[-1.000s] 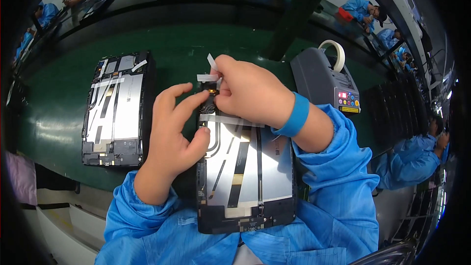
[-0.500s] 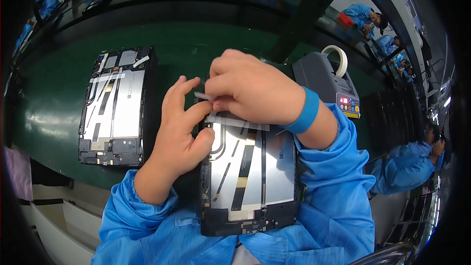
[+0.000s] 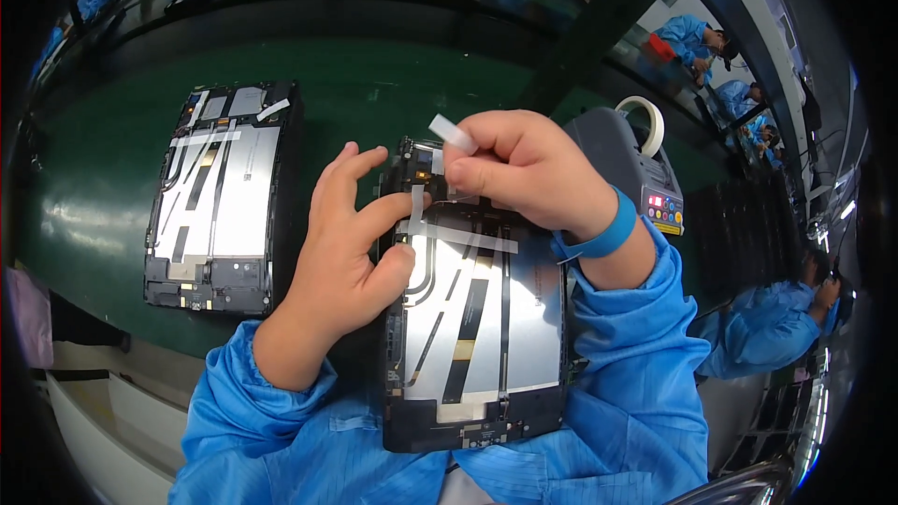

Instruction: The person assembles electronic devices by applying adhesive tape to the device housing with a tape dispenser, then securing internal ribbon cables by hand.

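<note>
We note an opened tablet chassis [image 3: 472, 318], black-framed with a silvery metal plate and flat dark ribbons, lying lengthwise at the near edge of the green bench [image 3: 94, 187]. A translucent tape strip [image 3: 453, 134] is pinched between the closed fingertips of the right hand [image 3: 524, 168], which arches over the chassis top. The left hand [image 3: 351, 243] rests spread and open, forefinger pressing the chassis's upper left. A second chassis [image 3: 220, 196] lies left; a grey tape dispenser [image 3: 627, 164] stands right.
</note>
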